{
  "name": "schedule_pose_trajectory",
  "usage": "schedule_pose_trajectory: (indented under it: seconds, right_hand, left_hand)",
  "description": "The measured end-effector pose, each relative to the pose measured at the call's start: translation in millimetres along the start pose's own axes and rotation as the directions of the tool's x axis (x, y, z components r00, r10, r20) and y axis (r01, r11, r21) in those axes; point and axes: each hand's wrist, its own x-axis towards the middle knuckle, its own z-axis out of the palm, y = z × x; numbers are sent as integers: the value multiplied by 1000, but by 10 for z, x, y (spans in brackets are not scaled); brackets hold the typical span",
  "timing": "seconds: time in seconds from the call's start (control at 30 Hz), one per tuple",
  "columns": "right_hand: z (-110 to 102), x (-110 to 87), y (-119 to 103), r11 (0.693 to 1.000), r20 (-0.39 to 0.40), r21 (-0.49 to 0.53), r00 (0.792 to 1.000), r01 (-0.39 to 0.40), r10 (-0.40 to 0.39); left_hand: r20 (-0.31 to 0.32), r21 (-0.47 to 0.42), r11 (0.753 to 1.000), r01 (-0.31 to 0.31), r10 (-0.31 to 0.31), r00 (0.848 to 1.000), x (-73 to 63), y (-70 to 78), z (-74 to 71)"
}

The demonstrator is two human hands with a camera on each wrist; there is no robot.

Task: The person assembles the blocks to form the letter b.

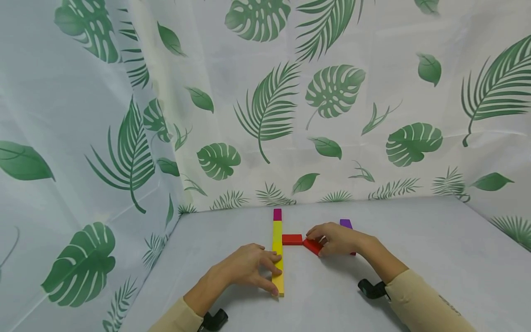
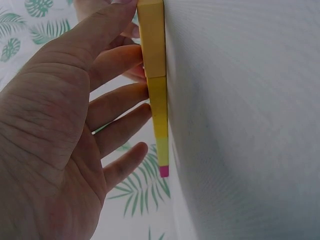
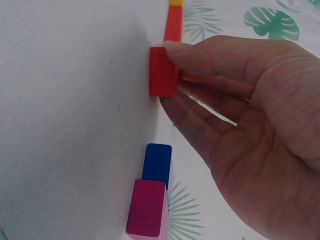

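Observation:
A straight row of yellow blocks [image 1: 277, 237] runs away from the person, with a magenta block [image 1: 277, 215] at its far end. The left hand [image 1: 250, 266] rests along the row's near part, its spread fingers touching the blocks and its thumb at the near end [image 2: 151, 40]. A red block [image 1: 292, 240] lies crosswise against the row's right side. Between thumb and fingers, the right hand [image 1: 341, 240] pinches a second red block [image 3: 163, 72], which sits at an angle at the first one's right end.
Partly behind the right hand is a purple block [image 1: 345, 223]. In the right wrist view, a blue block [image 3: 157, 162] and a magenta block [image 3: 146, 207] stand below that hand. A white leaf-printed sheet [image 1: 352, 180] hangs behind the white table surface [image 1: 431, 240].

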Motion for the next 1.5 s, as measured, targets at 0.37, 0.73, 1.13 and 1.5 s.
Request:
schedule_pose_trajectory:
  seconds: [0.37, 0.73, 1.13, 1.5]
  right_hand:
    - [3, 1, 3, 1000, -5, 5, 1000, 4, -4]
    - [-23, -37, -6, 998, -10, 51, 999, -45, 46]
    - [-142, -81, 49, 991, -54, 97, 994, -91, 96]
    - [-342, -191, 164, 999, -143, 25, 989, -41, 44]
  left_hand:
    - [-7, 3, 1000, -3, 3, 1000, 5, 0, 7]
    - [0, 4, 1000, 0, 0, 1000, 3, 14, -2]
    - [9, 0, 1000, 15, -15, 1000, 8, 18, -4]
    - [-2, 16, 1000, -3, 3, 1000, -2, 3, 0]
